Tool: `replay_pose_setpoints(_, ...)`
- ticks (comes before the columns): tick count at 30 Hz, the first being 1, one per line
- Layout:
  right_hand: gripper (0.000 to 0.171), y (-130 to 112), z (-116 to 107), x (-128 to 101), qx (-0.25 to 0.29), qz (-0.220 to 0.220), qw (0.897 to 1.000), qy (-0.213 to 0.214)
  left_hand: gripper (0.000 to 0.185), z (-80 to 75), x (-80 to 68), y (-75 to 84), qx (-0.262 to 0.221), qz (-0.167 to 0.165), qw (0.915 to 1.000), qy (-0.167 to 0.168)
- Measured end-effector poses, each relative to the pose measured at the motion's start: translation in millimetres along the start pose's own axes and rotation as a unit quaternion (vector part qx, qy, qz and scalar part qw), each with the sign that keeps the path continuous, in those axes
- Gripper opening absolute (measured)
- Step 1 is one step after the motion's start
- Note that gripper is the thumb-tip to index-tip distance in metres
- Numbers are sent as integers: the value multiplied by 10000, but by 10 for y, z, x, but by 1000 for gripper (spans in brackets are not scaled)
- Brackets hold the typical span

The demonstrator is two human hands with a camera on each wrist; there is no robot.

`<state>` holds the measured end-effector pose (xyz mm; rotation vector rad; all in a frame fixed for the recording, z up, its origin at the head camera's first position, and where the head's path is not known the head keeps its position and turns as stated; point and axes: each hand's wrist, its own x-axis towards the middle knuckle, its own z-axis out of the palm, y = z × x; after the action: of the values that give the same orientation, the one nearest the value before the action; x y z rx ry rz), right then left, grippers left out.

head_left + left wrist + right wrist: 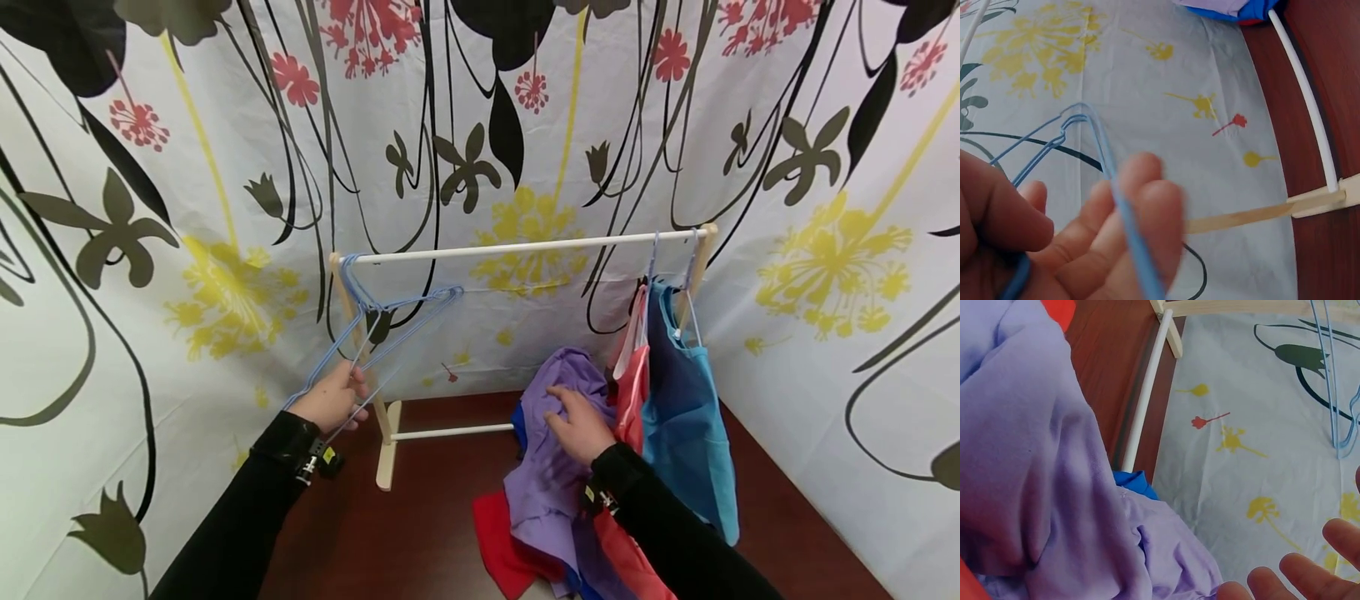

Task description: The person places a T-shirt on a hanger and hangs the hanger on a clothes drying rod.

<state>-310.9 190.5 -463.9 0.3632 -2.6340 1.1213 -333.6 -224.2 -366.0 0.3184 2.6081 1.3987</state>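
Wire hangers [390, 321], thin and pale blue, hook on the rack's rail [517, 247]; the left hand [333, 400] pinches their lower wires between curled fingers [1141, 219]. The right hand [581, 429] rests with relaxed fingers on the crumpled purple garment [551, 467].

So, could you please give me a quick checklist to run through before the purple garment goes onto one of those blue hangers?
1. Left hand grips the blue hangers: ok.
2. Only one hanger picked out: not ok, several are held together.
3. Hangers off the rail: not ok, hooks still over it.
4. Right hand has the purple garment gripped: not ok, fingers rest open on it.
5. Rail has free space: ok.
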Motion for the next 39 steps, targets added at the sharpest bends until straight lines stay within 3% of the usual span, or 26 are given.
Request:
replay_pose_setpoints(5, 47, 11, 17, -9, 67, 136, 9999, -61, 16, 53, 6, 40, 358, 74, 9986, 378)
replay_pose_setpoints(8, 47, 4, 20, -15, 132, 216, 9996, -99, 18, 89, 0, 70, 572, 179, 9962, 633)
replay_pose_setpoints(16, 46, 42, 26, -18, 158, 349, 9993, -52, 18, 252, -91, 99, 1041, 692, 9855, 1144)
replay_pose_setpoints(26, 48, 169, 51, 4, 118, 415, 9990, 103, 9, 499, -233, 66, 579, 750, 9913, 916)
replay_pose_setpoints(39, 49, 308, 202, 108, 184, 784, 9965, 216, 13, 883, -294, -156, -212, 204, 9971, 704)
